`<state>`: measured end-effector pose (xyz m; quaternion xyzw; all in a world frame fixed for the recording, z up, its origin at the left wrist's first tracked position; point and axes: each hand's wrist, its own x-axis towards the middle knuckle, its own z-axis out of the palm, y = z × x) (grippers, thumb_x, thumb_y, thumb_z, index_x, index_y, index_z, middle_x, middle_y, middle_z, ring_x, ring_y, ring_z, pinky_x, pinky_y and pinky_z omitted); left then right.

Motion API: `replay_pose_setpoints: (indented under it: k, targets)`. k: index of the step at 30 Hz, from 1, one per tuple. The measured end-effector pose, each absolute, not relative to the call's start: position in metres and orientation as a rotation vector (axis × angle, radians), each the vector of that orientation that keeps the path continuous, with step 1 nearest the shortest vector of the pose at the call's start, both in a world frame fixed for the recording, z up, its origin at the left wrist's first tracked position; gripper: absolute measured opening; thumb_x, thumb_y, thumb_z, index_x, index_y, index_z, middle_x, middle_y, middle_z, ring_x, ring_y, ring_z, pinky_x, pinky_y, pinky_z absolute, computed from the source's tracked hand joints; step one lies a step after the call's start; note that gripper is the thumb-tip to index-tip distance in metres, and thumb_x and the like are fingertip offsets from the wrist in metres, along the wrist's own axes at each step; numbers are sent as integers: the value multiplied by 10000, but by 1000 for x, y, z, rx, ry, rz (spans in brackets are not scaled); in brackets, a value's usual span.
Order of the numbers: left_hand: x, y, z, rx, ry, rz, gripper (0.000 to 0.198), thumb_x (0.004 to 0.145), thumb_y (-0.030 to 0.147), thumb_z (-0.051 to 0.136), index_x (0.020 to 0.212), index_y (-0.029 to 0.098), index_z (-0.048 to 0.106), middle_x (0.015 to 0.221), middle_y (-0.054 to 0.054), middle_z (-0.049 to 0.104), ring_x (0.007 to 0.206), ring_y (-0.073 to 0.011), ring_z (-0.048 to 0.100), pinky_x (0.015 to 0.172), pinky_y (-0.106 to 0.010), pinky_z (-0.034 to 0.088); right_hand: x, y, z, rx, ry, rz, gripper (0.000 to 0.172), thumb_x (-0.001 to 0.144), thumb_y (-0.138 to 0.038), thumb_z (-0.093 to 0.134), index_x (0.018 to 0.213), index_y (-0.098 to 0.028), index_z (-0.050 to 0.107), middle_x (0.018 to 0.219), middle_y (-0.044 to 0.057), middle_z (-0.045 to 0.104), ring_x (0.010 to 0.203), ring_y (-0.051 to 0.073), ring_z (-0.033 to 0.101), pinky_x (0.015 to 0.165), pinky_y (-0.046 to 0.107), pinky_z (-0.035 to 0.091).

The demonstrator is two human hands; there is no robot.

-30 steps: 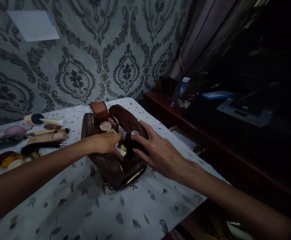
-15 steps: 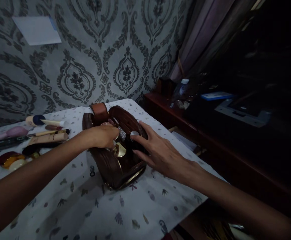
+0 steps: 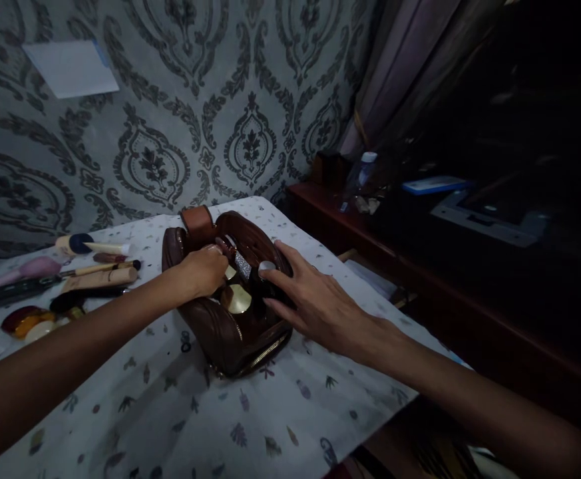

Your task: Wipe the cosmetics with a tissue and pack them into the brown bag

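Observation:
A brown leather bag (image 3: 215,332) with a gold zipper stands unzipped on the table. My left hand (image 3: 204,271) reaches into its left side, fingers curled down and partly hidden, so what they hold cannot be made out. At the right rim, my right hand (image 3: 315,303) grips the bag's wall, some fingers outside and others over the inside. Between my hands, a shiny gold round item (image 3: 237,299), a glittery silver piece (image 3: 243,265) and a pale round cap (image 3: 267,266) show inside the bag. A tan leather strap (image 3: 197,223) rises at its back.
Makeup brushes and a beige tube (image 3: 100,277) lie at the left of the patterned tablecloth (image 3: 240,412), near amber and cream round items (image 3: 28,322). Patterned wall stands behind. A dark red ledge (image 3: 330,219) with a bottle (image 3: 367,169) runs along the right.
My left hand has shifted slightly left and back inside the bag, uncovering more of the gold round item. My right hand keeps its place on the rim.

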<state>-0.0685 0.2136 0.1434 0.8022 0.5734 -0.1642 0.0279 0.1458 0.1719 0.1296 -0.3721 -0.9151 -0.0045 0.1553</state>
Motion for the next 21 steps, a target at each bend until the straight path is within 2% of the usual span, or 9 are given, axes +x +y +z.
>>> replay_pose_setpoints:
  k: [5, 9, 13, 16, 21]
  targets:
    - [-66, 211, 151, 2486, 1783, -602, 327, 902, 296, 566, 1108, 68, 680, 1221, -197, 670, 1136, -294, 647, 931, -308, 510, 145, 172, 126, -1076, -2605, -6, 320, 902, -256, 592, 1213, -184, 566, 1504, 231, 318, 1110, 334, 635, 794, 485, 604]
    - [-67, 209, 154, 2481, 1784, -589, 360, 892, 289, 585, 1159, 57, 653, 1213, -201, 673, 1124, -302, 654, 904, -319, 517, 146, 173, 124, -1050, -2590, 6, 327, 900, -261, 603, 1218, -199, 562, 1517, 214, 305, 1167, 348, 607, 827, 506, 597]
    - [-63, 203, 164, 2533, 1823, -495, 310, 869, 303, 611, 1097, 109, 693, 1102, -185, 711, 1036, -322, 689, 810, -340, 535, 148, 173, 126, -1044, -2594, 53, 372, 889, -262, 622, 1250, -209, 546, 1521, 199, 303, 1183, 339, 602, 872, 510, 588]
    - [-60, 198, 173, 2654, 1726, -350, 254, 879, 347, 607, 1007, 160, 723, 1011, -143, 731, 984, -302, 699, 776, -329, 524, 148, 172, 128, -1044, -2599, 81, 383, 884, -255, 626, 1256, -217, 545, 1515, 186, 311, 1211, 337, 587, 908, 511, 575]
    - [-61, 198, 172, 2694, 1524, -184, 229, 867, 380, 625, 968, 204, 732, 956, -85, 741, 936, -263, 691, 690, -278, 466, 147, 173, 127, -1068, -2602, 106, 414, 878, -261, 630, 1280, -226, 540, 1538, 194, 274, 1232, 357, 576, 924, 527, 563]
